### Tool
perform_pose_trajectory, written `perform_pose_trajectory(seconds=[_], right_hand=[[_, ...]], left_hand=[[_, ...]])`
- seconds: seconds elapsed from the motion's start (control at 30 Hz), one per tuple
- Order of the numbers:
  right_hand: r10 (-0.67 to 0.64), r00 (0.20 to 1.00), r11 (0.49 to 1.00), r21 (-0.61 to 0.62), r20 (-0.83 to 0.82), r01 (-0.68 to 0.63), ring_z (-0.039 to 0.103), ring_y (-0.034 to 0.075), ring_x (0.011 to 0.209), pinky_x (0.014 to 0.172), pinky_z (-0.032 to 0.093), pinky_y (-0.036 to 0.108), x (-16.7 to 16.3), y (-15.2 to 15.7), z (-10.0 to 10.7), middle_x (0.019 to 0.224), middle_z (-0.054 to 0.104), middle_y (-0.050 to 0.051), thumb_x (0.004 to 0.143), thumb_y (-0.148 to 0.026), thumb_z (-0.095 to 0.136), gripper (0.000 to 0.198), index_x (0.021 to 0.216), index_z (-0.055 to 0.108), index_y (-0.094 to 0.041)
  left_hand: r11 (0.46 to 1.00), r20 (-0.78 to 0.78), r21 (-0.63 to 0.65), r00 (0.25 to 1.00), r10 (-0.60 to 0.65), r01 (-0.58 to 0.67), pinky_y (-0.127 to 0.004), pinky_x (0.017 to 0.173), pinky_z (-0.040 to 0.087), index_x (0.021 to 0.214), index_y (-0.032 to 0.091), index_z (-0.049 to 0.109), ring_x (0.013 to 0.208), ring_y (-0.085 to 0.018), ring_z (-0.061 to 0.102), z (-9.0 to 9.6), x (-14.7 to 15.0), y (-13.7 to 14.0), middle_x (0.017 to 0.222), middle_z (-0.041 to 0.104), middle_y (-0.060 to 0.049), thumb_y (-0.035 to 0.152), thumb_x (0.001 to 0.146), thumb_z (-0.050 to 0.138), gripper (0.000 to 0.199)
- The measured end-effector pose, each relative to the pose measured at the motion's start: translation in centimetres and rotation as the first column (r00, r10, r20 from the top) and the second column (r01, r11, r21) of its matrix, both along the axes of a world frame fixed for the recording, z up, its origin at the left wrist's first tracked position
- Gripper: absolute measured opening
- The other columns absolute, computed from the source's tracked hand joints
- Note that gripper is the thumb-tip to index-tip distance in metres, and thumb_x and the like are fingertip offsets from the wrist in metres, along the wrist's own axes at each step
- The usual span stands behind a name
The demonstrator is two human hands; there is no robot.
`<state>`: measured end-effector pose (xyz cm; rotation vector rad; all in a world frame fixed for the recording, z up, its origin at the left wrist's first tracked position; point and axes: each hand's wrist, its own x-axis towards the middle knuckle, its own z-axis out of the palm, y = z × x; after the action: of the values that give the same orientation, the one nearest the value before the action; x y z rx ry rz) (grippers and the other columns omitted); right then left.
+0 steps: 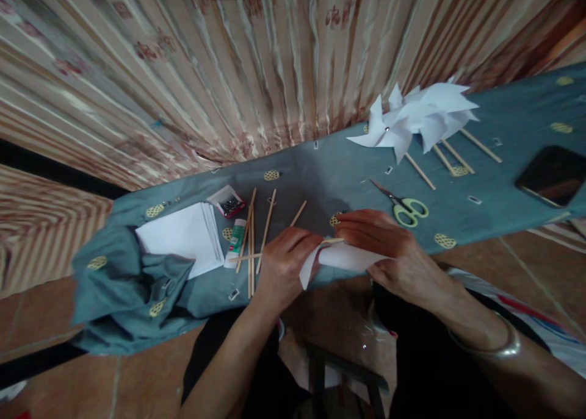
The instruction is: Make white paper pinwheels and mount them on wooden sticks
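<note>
A curved piece of white paper (348, 257) is held between my two hands above the front edge of the table. My left hand (286, 257) is closed on its left end, fingers curled. My right hand (394, 242) grips its right side, with the fingers over the top and the thumb below. A short length of wooden stick (333, 241) shows at the paper's upper edge between the hands; the rest of it is hidden. Several loose wooden sticks (251, 242) lie beside my left hand, some crossing. Green-handled scissors (405, 208) rest beyond my right hand.
A stack of white paper (180, 236) lies at the left near a glue stick (235, 242) and a small box of pins (227, 202). Finished white paper pinwheels (421, 114) on sticks are piled at the back right. A dark phone (553, 175) lies far right. A curtain hangs behind.
</note>
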<state>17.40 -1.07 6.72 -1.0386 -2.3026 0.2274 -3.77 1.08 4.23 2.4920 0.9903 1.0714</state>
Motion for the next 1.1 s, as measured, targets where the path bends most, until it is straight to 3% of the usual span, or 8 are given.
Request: perform_pose_trajectory(seconds=[0.23,0.4,0.57,0.7,0.93,1.1], right_hand=[[0.022,0.999,0.999,-0.046,-0.036,-0.024,0.061,0.029,0.120,0.102,0.049,0.049,-0.1,-0.4,0.1,0.109,0.072,0.011,0.096,-0.023,0.044,0.024,0.115,0.058,-0.021],[0.029,0.998,0.998,-0.062,-0.046,-0.032,0.061,0.026,0.121,0.105,0.048,0.046,-0.1,-0.7,0.1,0.109,0.072,0.013,0.096,-0.022,0.047,0.018,0.109,0.058,-0.017],[0.017,0.997,0.996,-0.089,-0.069,-0.024,0.061,0.027,0.121,0.104,0.049,0.048,-0.2,-0.8,0.1,0.107,0.071,0.009,0.097,-0.024,0.042,0.022,0.111,0.059,-0.022],[0.037,0.995,0.995,-0.092,-0.091,-0.045,0.061,0.028,0.120,0.103,0.050,0.045,-0.2,-0.8,0.1,0.107,0.071,0.014,0.100,-0.034,0.037,0.030,0.108,0.059,-0.016],[0.021,0.994,0.995,-0.097,-0.110,-0.032,0.060,0.026,0.121,0.103,0.050,0.044,-0.3,-1.1,-0.3,0.110,0.071,0.013,0.100,-0.032,0.036,0.029,0.111,0.058,-0.016],[0.020,0.998,0.996,-0.091,-0.067,-0.026,0.058,0.025,0.124,0.102,0.051,0.044,-0.2,-0.9,-1.0,0.110,0.071,0.012,0.097,-0.021,0.040,0.023,0.112,0.057,-0.016]], left_hand=[[1.000,0.045,0.008,0.999,-0.002,0.002,-0.026,0.063,0.052,0.090,0.014,0.069,0.072,-0.015,0.063,0.5,0.0,-0.3,0.080,0.069,-0.006,0.024,0.094,0.053,0.019],[1.000,0.075,0.018,0.997,0.008,-0.009,-0.025,0.062,0.051,0.089,0.013,0.067,0.069,-0.014,0.062,0.9,0.2,-0.7,0.079,0.069,-0.006,0.023,0.093,0.057,0.015],[0.998,0.066,0.056,0.998,0.018,-0.022,-0.025,0.062,0.051,0.089,0.013,0.067,0.069,-0.014,0.062,1.0,0.2,-0.8,0.077,0.068,-0.006,0.022,0.093,0.058,0.013],[0.998,0.051,0.060,0.998,0.032,-0.035,-0.025,0.062,0.051,0.089,0.014,0.067,0.069,-0.014,0.062,1.0,0.1,-0.9,0.077,0.069,-0.006,0.023,0.093,0.059,0.013],[0.996,0.043,0.073,0.998,0.045,-0.048,-0.024,0.060,0.051,0.088,0.014,0.067,0.067,-0.013,0.062,1.0,0.1,-1.1,0.076,0.069,-0.005,0.022,0.092,0.060,0.011],[0.998,0.021,0.053,0.999,0.043,-0.044,-0.025,0.060,0.051,0.087,0.014,0.067,0.066,-0.014,0.063,0.6,0.2,-1.0,0.075,0.068,-0.005,0.023,0.092,0.057,0.014]])
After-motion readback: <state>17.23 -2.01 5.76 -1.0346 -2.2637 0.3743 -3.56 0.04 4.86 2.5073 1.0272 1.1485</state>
